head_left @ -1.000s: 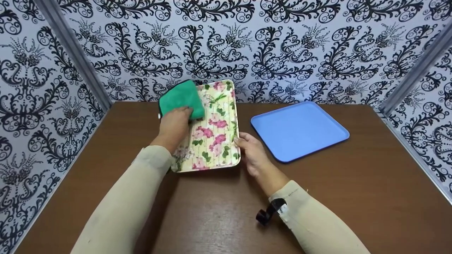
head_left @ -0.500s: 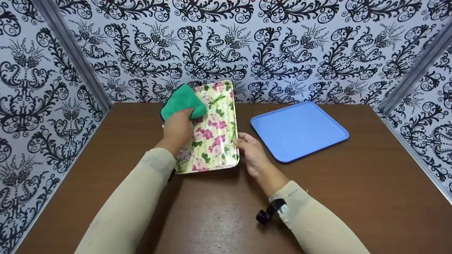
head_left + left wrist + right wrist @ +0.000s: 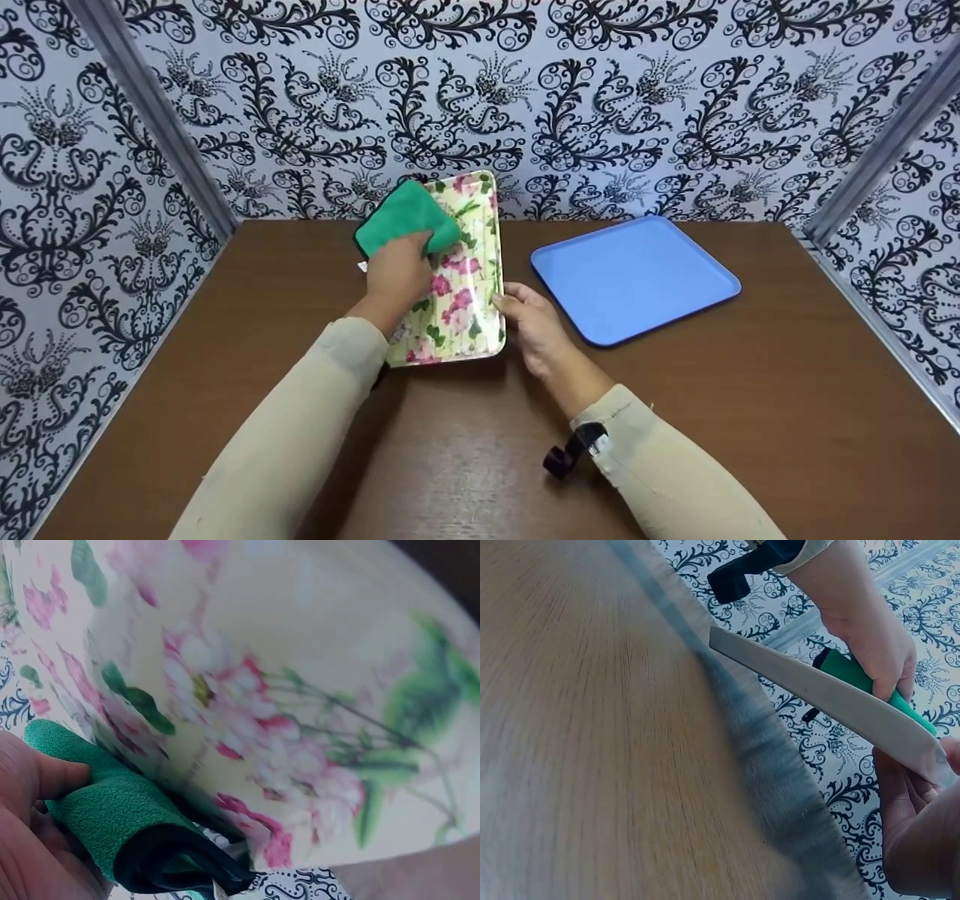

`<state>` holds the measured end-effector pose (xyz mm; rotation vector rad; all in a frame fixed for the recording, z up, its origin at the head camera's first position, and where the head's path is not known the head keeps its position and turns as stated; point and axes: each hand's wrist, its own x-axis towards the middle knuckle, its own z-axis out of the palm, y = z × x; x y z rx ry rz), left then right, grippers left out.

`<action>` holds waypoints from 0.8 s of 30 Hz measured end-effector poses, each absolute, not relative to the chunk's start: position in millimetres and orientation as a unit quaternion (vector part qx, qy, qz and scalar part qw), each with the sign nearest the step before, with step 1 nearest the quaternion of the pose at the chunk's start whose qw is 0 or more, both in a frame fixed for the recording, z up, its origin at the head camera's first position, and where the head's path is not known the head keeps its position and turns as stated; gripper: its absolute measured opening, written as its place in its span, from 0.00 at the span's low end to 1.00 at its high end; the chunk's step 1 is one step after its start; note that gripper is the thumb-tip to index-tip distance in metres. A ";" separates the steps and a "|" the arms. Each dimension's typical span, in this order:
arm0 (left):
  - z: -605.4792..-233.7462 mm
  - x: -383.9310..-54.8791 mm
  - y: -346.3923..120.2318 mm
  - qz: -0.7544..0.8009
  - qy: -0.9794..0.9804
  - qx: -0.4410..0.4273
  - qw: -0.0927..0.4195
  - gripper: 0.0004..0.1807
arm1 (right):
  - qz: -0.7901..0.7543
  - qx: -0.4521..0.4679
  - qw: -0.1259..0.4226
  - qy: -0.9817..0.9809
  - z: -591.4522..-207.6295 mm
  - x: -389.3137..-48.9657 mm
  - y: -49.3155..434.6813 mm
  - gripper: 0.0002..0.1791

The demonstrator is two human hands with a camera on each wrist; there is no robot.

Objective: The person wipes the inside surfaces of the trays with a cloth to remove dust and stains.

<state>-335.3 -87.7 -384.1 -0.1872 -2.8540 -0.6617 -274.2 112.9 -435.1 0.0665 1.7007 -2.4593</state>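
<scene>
Green cloth (in left hand).

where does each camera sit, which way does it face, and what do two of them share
Head: worn on the head, facing forward and down at the floral tray, green cloth, blue tray and table; the left hand, right hand and sleeves show.
Left wrist: facing the floral tray's patterned side up close; part of the left hand shows at the left edge, on the cloth.
Right wrist: looking across the table at the floral tray nearly edge-on; both hands show.
Shared: head and right wrist both show both hands, cloth and floral tray.
</scene>
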 end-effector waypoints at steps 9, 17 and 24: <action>-381.9 -332.5 -71.1 -0.234 -0.964 -0.076 0.101 0.28 | -0.823 0.023 0.076 0.562 -435.9 -274.7 112.9 0.08; -379.2 -326.4 -56.1 -0.208 -0.965 -0.104 0.122 0.29 | -0.820 0.031 0.075 0.566 -433.3 -273.8 113.0 0.11; -379.9 -319.0 -44.2 -0.196 -0.964 -0.122 0.133 0.28 | -0.820 0.032 0.079 0.566 -434.6 -274.7 113.5 0.11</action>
